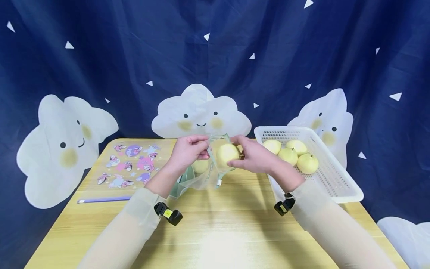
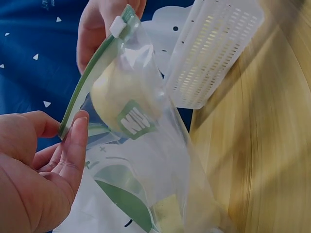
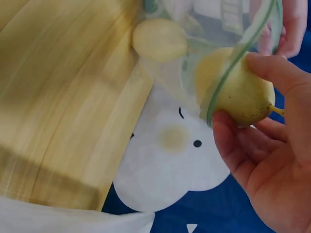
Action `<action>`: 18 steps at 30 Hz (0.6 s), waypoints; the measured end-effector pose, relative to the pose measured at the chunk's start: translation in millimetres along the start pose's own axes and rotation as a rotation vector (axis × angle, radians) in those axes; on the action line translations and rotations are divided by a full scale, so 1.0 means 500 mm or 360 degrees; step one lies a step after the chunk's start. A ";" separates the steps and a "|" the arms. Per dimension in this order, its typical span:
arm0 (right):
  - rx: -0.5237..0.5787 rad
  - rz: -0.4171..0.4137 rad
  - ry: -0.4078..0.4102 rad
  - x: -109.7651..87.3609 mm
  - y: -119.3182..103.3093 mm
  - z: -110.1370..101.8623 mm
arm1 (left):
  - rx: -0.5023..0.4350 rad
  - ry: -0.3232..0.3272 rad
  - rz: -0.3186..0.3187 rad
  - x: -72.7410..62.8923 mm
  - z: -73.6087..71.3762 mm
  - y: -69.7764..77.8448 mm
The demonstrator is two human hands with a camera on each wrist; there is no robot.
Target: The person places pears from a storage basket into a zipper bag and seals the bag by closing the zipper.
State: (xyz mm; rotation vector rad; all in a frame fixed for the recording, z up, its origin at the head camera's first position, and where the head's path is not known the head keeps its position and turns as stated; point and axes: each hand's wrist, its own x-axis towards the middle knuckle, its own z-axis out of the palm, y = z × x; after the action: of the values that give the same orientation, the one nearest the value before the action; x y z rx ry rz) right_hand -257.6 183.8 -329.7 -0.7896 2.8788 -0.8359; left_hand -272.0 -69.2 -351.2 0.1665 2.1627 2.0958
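My left hand (image 2: 46, 170) pinches the green-edged opening of a clear slider bag (image 2: 165, 160) between thumb and fingers. A white slider (image 2: 117, 27) sits near the far end of that edge. My right hand (image 3: 272, 121) grips a yellow pear (image 3: 235, 94) by its stem side, and the pear is partly inside the bag's mouth. Another pear (image 3: 159, 40) lies lower down in the bag. In the head view both hands meet over the middle of the table, the left hand (image 1: 189, 151) on the bag's near-left edge and the right hand (image 1: 253, 155) behind the pear (image 1: 227, 154).
To the right stands a white perforated basket (image 1: 330, 179) with several pears (image 1: 308, 163) in it. A flat printed bag with a purple slider strip (image 1: 104, 200) lies on the left of the wooden table (image 1: 188, 231). A blue curtain (image 1: 215, 67) hangs behind.
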 end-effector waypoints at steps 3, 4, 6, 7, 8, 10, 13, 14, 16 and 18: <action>-0.0133 -0.0011 -0.0112 0.010 -0.007 0.010 | -0.0006 -0.0014 0.0002 -0.001 0.004 0.003; -0.0189 -0.0021 -0.0155 0.013 -0.011 0.012 | -0.0007 -0.0021 0.0004 -0.002 0.005 0.004; -0.0312 -0.0055 -0.0233 0.021 -0.018 0.016 | -0.0006 -0.0025 0.0001 -0.001 0.008 0.005; -0.0358 -0.0076 -0.0270 0.026 -0.021 0.019 | -0.0003 -0.0024 -0.0001 -0.001 0.009 0.005; -0.0389 -0.0094 -0.0311 0.032 -0.024 0.022 | 0.0003 -0.0024 0.0000 -0.001 0.009 0.005; -0.0412 -0.0128 -0.0396 0.044 -0.027 0.029 | 0.0012 -0.0026 -0.0001 0.000 0.011 0.006; -0.0379 -0.0161 -0.0508 0.064 -0.030 0.041 | 0.0017 -0.0034 0.0000 -0.001 0.012 0.009; -0.0351 -0.0158 -0.0544 0.071 -0.031 0.045 | 0.0019 -0.0039 0.0003 -0.001 0.012 0.010; -0.0256 -0.0118 -0.0638 0.083 -0.034 0.053 | 0.0018 -0.0048 0.0010 -0.002 0.013 0.012; -0.0180 -0.0091 -0.0703 0.094 -0.037 0.063 | 0.0019 -0.0051 0.0020 -0.003 0.014 0.014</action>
State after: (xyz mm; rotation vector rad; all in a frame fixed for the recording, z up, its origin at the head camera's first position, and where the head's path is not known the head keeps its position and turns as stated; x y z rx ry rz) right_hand -284.3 132.4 -342.5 -0.9345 2.5340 -0.4334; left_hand -269.3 -62.6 -344.6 0.2135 2.1619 2.0727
